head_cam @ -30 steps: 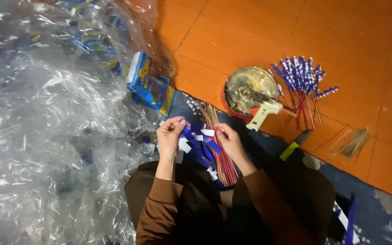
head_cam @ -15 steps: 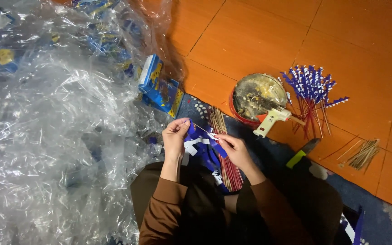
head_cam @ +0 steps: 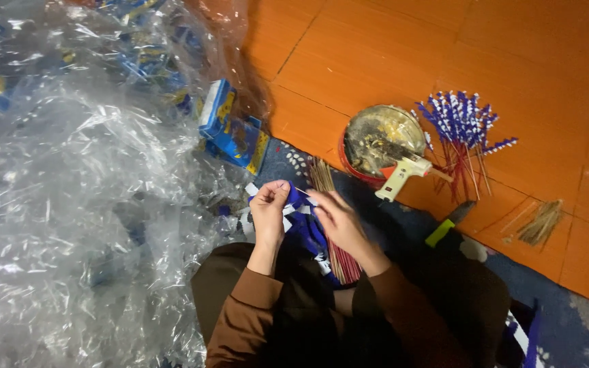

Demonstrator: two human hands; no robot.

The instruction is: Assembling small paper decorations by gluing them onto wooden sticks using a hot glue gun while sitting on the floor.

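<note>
My left hand and my right hand meet over my lap, both pinching a blue and white paper strip. A pile of more blue and white strips lies under the hands. A bundle of thin red sticks runs from the dark mat down past my right wrist. Both arms wear brown sleeves.
A round tin with a white glue gun leaning on it sits on the orange floor. Beside it fan out finished sticks with blue and white tips. A green-handled tool, a straw bundle, blue boxes and clear plastic sheeting lie around.
The hands stay together on the strip with small finger movements. The view has shifted slightly, so the floor items sit a little lower and to the right.
</note>
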